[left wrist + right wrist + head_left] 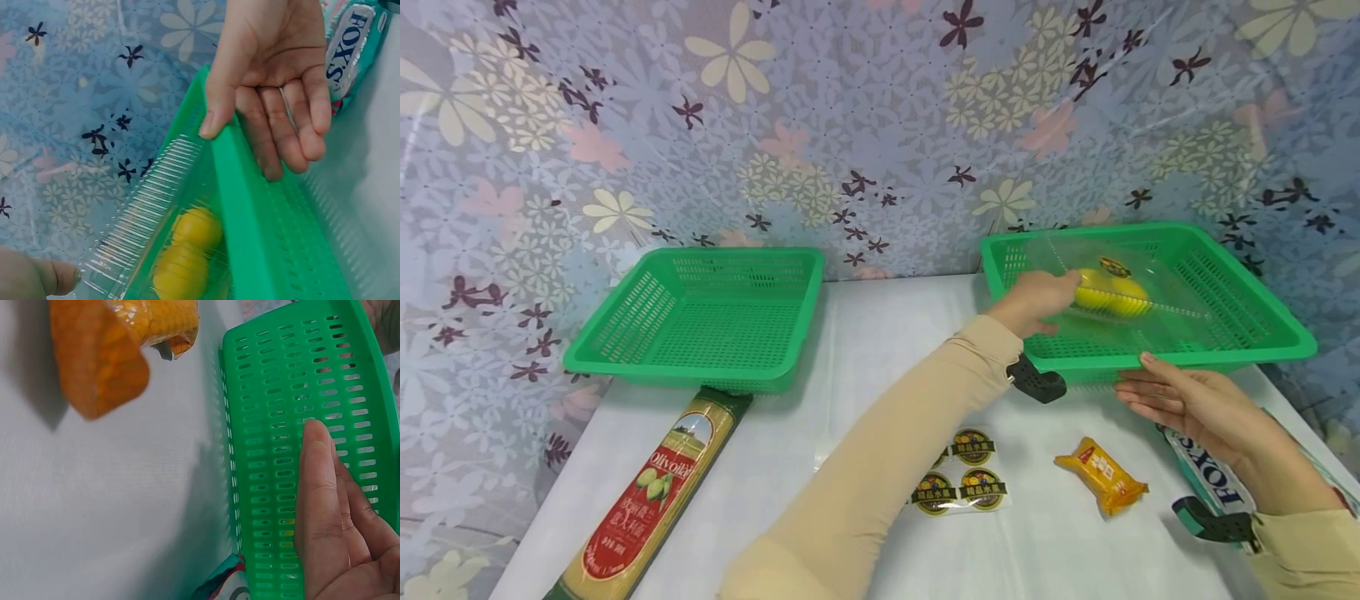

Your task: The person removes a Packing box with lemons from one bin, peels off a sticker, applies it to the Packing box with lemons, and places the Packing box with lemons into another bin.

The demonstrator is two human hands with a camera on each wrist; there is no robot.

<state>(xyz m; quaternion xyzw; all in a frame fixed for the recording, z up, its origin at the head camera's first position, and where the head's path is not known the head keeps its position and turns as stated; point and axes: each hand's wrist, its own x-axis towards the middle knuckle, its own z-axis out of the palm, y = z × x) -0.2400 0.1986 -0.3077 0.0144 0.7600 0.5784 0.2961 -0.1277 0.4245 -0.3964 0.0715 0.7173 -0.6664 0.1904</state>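
Note:
In the head view, a clear plastic box (1172, 287) with two yellow fruits like lemons (1129, 298) and a dark round sticker (1115, 266) lies tilted in the right green basket (1285, 337). My left hand (1033, 304) grips the box at its left end; most of those fingers are out of sight in the left wrist view, where only a fingertip shows by the ridged edge. My right hand (1202, 408) holds the basket's front rim, thumb over the top and fingers along the outer wall (281, 444).
Another green basket (801, 350) stands at the left, with a spaghetti packet (647, 500) before it. Round fruit stickers (973, 487) lie mid-table, partly behind the left sleeve. An orange snack packet (1103, 477) and a teal FOX'S packet (1206, 467) lie at the right.

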